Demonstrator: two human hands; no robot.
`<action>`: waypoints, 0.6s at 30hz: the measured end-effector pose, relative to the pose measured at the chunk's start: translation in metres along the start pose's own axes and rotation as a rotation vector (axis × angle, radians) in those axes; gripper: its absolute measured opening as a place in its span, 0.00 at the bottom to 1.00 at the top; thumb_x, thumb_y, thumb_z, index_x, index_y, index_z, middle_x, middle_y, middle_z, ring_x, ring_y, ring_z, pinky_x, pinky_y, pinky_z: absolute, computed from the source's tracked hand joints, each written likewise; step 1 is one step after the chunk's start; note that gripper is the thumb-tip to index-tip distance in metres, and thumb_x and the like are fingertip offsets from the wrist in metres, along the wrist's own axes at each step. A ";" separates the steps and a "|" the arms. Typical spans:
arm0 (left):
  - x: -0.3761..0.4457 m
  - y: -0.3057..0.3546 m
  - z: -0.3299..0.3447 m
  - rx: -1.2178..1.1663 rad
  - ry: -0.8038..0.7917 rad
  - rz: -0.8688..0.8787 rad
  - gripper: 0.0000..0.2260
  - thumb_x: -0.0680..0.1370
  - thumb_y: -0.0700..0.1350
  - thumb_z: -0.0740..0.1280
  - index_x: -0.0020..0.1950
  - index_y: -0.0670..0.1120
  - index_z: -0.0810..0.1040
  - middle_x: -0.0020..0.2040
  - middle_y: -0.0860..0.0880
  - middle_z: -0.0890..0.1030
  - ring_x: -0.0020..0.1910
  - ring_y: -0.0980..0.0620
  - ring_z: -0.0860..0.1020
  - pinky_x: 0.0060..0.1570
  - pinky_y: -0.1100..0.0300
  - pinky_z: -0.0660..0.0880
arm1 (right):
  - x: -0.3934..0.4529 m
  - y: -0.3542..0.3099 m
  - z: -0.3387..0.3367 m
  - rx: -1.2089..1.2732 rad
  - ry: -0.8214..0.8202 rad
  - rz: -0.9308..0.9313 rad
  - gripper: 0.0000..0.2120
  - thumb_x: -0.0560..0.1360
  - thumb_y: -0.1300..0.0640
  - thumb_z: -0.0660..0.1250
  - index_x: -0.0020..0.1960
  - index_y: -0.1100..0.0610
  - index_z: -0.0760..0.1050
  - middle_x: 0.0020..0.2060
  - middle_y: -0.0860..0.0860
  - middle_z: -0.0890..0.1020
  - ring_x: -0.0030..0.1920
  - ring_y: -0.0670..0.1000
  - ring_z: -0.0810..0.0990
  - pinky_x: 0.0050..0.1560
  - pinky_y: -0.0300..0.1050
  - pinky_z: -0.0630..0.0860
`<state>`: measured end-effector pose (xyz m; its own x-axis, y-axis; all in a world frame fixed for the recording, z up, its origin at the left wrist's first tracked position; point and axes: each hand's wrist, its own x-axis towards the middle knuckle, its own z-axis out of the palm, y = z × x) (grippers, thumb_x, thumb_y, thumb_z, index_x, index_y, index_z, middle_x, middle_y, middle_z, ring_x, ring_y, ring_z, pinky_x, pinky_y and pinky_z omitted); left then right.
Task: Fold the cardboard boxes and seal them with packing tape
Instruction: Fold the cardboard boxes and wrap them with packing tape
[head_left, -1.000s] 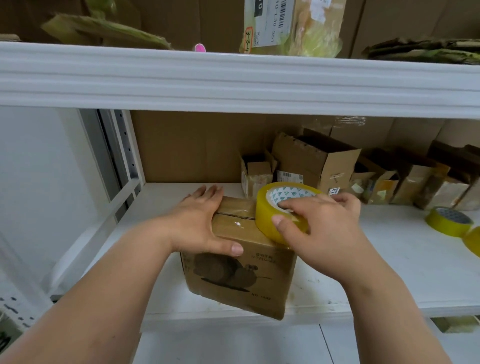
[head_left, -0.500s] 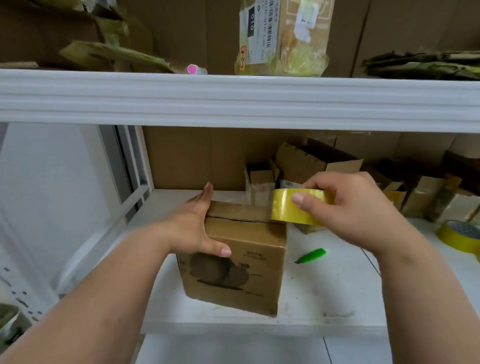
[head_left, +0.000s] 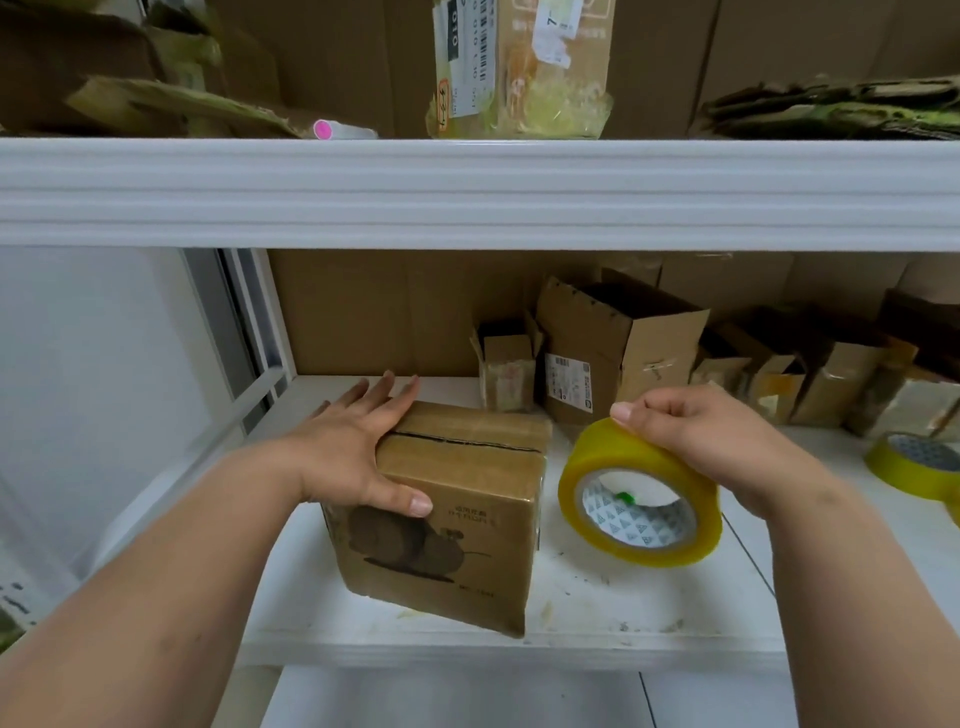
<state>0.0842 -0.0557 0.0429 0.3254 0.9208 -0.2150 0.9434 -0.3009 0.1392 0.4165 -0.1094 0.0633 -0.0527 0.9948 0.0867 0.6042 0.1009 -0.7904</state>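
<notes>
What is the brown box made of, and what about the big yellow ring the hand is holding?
The box looks like plain brown cardboard: matte, with folded flaps meeting at a seam on top and a dark printed picture on its side. The yellow ring in the right hand looks like a roll of glossy, see-through plastic packing tape, wound on a white core that is probably card.

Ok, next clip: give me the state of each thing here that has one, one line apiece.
cardboard box: flaps folded shut, top seam looks untaped
tape roll: held up beside the box, off the shelf
left hand: pressing flat on the box's left top edge
right hand: gripping the tape roll
open box: flaps up, at the back
second tape roll: lying flat on shelf
</notes>
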 end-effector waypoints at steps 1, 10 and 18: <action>0.001 0.000 0.000 0.004 -0.009 -0.005 0.57 0.61 0.77 0.66 0.76 0.65 0.30 0.78 0.57 0.31 0.78 0.51 0.33 0.77 0.45 0.41 | 0.002 0.003 0.001 0.005 -0.021 0.018 0.15 0.75 0.38 0.66 0.34 0.44 0.80 0.29 0.45 0.81 0.31 0.42 0.80 0.38 0.43 0.73; 0.000 0.009 -0.006 0.154 -0.092 -0.040 0.54 0.57 0.85 0.48 0.77 0.64 0.32 0.79 0.53 0.32 0.78 0.48 0.33 0.74 0.40 0.32 | 0.016 0.031 0.032 0.012 -0.174 0.117 0.11 0.75 0.39 0.68 0.40 0.45 0.79 0.42 0.50 0.84 0.46 0.52 0.83 0.47 0.49 0.79; 0.006 0.046 -0.008 0.180 -0.042 -0.201 0.57 0.55 0.81 0.27 0.81 0.56 0.41 0.81 0.57 0.40 0.80 0.52 0.39 0.74 0.40 0.34 | 0.023 0.031 0.040 -0.026 -0.126 0.095 0.16 0.74 0.38 0.69 0.41 0.51 0.78 0.38 0.49 0.82 0.42 0.50 0.82 0.44 0.48 0.77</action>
<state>0.1287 -0.0624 0.0555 0.1289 0.9566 -0.2614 0.9843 -0.1555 -0.0838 0.4024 -0.0833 0.0167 -0.0932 0.9935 -0.0655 0.6315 0.0081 -0.7753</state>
